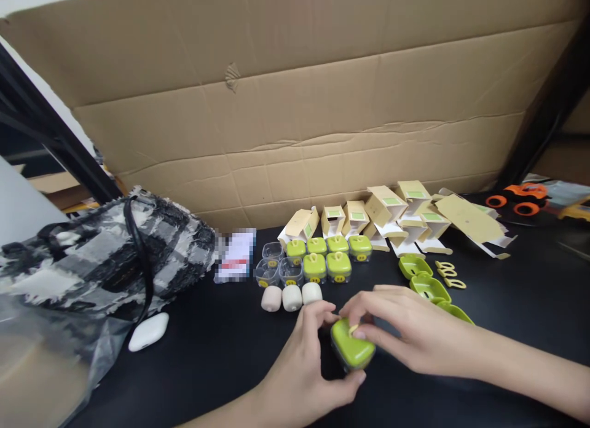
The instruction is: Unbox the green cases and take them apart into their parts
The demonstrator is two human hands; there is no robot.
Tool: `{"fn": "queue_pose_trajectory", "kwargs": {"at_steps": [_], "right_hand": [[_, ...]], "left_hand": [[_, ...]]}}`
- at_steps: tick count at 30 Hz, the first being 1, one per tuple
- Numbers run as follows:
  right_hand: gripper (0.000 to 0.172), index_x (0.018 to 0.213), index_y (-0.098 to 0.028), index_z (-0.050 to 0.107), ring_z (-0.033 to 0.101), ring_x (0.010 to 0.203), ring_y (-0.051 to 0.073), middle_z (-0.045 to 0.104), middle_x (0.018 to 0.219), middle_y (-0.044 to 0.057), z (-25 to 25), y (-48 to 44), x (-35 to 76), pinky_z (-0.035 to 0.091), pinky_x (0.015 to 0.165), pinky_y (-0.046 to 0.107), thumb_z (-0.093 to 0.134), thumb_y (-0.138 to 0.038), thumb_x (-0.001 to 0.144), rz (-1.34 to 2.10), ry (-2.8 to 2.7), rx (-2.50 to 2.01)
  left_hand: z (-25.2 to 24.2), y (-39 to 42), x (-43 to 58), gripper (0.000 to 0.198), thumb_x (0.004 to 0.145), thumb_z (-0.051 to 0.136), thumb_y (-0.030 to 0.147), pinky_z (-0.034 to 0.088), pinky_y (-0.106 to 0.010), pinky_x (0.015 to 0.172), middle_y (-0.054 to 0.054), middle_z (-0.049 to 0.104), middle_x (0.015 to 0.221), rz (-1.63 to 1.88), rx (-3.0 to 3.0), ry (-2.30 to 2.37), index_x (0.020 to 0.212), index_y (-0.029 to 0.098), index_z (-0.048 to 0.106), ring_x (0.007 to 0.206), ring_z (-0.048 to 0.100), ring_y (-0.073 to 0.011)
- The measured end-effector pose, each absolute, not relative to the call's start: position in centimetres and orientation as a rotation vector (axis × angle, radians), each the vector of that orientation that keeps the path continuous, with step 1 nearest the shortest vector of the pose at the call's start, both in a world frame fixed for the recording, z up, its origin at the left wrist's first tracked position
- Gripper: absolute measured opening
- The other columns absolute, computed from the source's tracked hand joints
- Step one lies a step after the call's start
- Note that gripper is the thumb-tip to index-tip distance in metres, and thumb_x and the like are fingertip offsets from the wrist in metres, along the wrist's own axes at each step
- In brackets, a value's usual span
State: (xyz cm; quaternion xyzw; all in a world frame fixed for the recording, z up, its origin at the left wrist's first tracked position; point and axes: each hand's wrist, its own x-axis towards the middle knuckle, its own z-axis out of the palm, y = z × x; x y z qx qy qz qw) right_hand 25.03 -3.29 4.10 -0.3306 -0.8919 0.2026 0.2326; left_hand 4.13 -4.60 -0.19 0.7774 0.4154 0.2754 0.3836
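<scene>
A small clear box with a green lid [353, 348] is held tilted between my two hands, just above or on the black table. My left hand [302, 366] curves around it, thumb at the near corner and fingers at the far side. At its top, my right hand [415, 332] pinches the pale yellow loop [353, 330] on the lid. Beyond my left fingers sit a pinkish roll-shaped piece [271, 298] and two white ones [292, 297]. Green lids [428, 288] and loose yellow loops [447, 271] lie beyond my right hand.
Several closed green-lidded boxes [338, 267] and three open clear cups [291, 271] stand mid-table. Behind are small cartons [387, 202] and a cardboard panel [295, 77]. A checked bag [106, 249] and white case [149, 331] lie left; an orange toy truck [523, 197] stands right.
</scene>
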Motion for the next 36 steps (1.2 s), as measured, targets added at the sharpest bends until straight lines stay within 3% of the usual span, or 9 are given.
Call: {"fn": "queue_pose_trajectory", "kwargs": {"at_steps": [6, 12, 14, 16, 18, 20, 26, 30, 36], "right_hand": [[0.004, 0.095, -0.024, 0.052, 0.065, 0.086, 0.016, 0.068, 0.093, 0.003, 4.2, -2.6, 25.8, 0.052, 0.072, 0.027, 0.049, -0.024, 0.094, 0.584, -2.03, -0.875], [0.003, 0.095, -0.025, 0.052, 0.067, 0.09, 0.015, 0.068, 0.097, 0.004, 4.8, -2.5, 26.0, 0.055, 0.075, 0.025, 0.053, -0.027, 0.094, 0.734, -1.785, -0.795], [0.002, 0.095, -0.024, 0.051, 0.066, 0.093, 0.016, 0.066, 0.101, 0.006, 4.5, -2.8, 25.9, 0.055, 0.077, 0.028, 0.051, -0.027, 0.095, 0.769, -1.793, -0.751], [0.002, 0.097, -0.025, 0.05, 0.063, 0.098, 0.016, 0.063, 0.107, 0.006, 4.1, -3.3, 25.6, 0.054, 0.081, 0.03, 0.049, -0.023, 0.096, 0.806, -1.847, -0.675], [0.007, 0.099, -0.024, 0.05, 0.061, 0.1, 0.016, 0.06, 0.108, 0.007, 3.8, -3.8, 25.3, 0.053, 0.083, 0.03, 0.047, -0.019, 0.096, 0.861, -1.939, -0.6], [0.01, 0.099, -0.023, 0.05, 0.061, 0.1, 0.016, 0.061, 0.106, 0.007, 3.7, -4.3, 24.9, 0.053, 0.084, 0.031, 0.047, -0.015, 0.094, 0.916, -2.024, -0.572], [0.025, 0.105, -0.025, 0.048, 0.061, 0.102, 0.015, 0.062, 0.11, 0.005, 4.2, -5.0, 24.6, 0.051, 0.087, 0.03, 0.048, -0.006, 0.088, 0.965, -2.087, -0.575], [0.058, 0.124, -0.026, 0.038, 0.058, 0.111, 0.021, 0.058, 0.122, 0.009, 3.8, -5.2, 24.2, 0.048, 0.092, 0.035, 0.066, -0.012, 0.075, 0.799, -2.301, -0.452], [0.036, 0.12, -0.022, 0.049, 0.063, 0.1, 0.022, 0.067, 0.111, 0.011, 3.8, -6.0, 23.6, 0.052, 0.085, 0.034, 0.059, -0.023, 0.086, 0.315, -2.534, -0.496]], "left_hand": [[-0.9, -4.1, 4.6, 0.053, 0.076, 0.062, 0.019, 0.044, -0.044, 0.096, -0.01, 0.049, 0.114, 0.792, 2.033, 1.084, 0.117, 0.023, 0.029, 0.108, 0.054, -0.025], [-1.1, -4.1, 4.1, 0.065, 0.07, 0.069, 0.021, 0.04, -0.045, 0.097, -0.014, 0.041, 0.127, 1.071, 2.108, 1.03, 0.122, 0.024, 0.029, 0.113, 0.047, -0.0271], [-0.7, -4.5, 4.0, 0.049, 0.079, 0.064, 0.031, 0.044, -0.037, 0.086, -0.009, 0.052, 0.111, 1.153, 1.924, 0.93, 0.119, 0.024, 0.036, 0.096, 0.052, -0.0212], [-0.4, -4.9, 4.2, 0.043, 0.089, 0.045, 0.052, 0.045, -0.026, 0.061, -0.004, 0.059, 0.084, 0.98, 1.578, 0.7, 0.12, 0.023, 0.04, 0.066, 0.053, -0.0143], [-0.4, -5.3, 4.8, 0.065, 0.087, 0.024, 0.07, 0.034, -0.021, 0.044, -0.002, 0.06, 0.067, 0.668, 1.225, 0.486, 0.119, 0.018, 0.044, 0.045, 0.044, -0.0097], [-0.6, -5.6, 5.3, 0.075, 0.08, 0.024, 0.079, 0.029, -0.018, 0.04, -0.002, 0.061, 0.063, 0.495, 0.997, 0.403, 0.111, 0.015, 0.051, 0.038, 0.041, -0.0066], [0.2, -5.4, 5.2, 0.06, 0.064, 0.078, 0.054, 0.04, -0.018, 0.047, 0.001, 0.063, 0.071, 0.619, 0.837, 0.42, 0.104, 0.019, 0.051, 0.046, 0.048, -0.0058], [0.1, -5.4, 4.9, 0.063, 0.061, 0.083, 0.049, 0.039, -0.017, 0.048, 0.001, 0.063, 0.07, 0.626, 1.015, 0.458, 0.103, 0.02, 0.046, 0.051, 0.053, -0.0078], [-2.5, -5.4, 4.9, 0.055, 0.062, 0.082, 0.039, 0.047, -0.036, 0.084, -0.007, 0.057, 0.108, 0.757, 1.371, 0.488, 0.103, 0.021, 0.05, 0.103, 0.057, -0.0246]]}}
